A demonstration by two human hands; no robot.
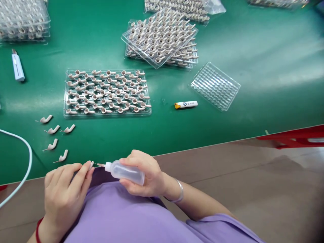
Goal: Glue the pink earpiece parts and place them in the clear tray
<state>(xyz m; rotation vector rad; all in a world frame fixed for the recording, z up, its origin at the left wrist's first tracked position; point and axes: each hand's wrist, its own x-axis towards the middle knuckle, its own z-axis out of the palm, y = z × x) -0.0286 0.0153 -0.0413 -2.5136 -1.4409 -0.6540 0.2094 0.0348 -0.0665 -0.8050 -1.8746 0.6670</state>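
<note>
My left hand [67, 190] pinches a small beige pipe-shaped piece [91, 165] at the table's near edge; most of it is hidden by the fingers. My right hand [145, 173] is wrapped round a translucent squeeze bottle [126, 172], tipped on its side. The bottle's thin needle nozzle [100, 165] points left at the piece; whether they touch I cannot tell. Beyond my left hand lie several loose pipe-shaped pieces [52, 144], each with a thin wire at one end. A clear tray [107, 115] filled with rows of such pieces sits farther back.
Stacked filled trays [159, 37] stand at the back, with another stack [24, 22] at the far left. A utility knife [17, 67], a white lighter [186, 104] and a clear tray [215, 86] lie on the green table [167, 131]. A white cable [29, 158] curves at left.
</note>
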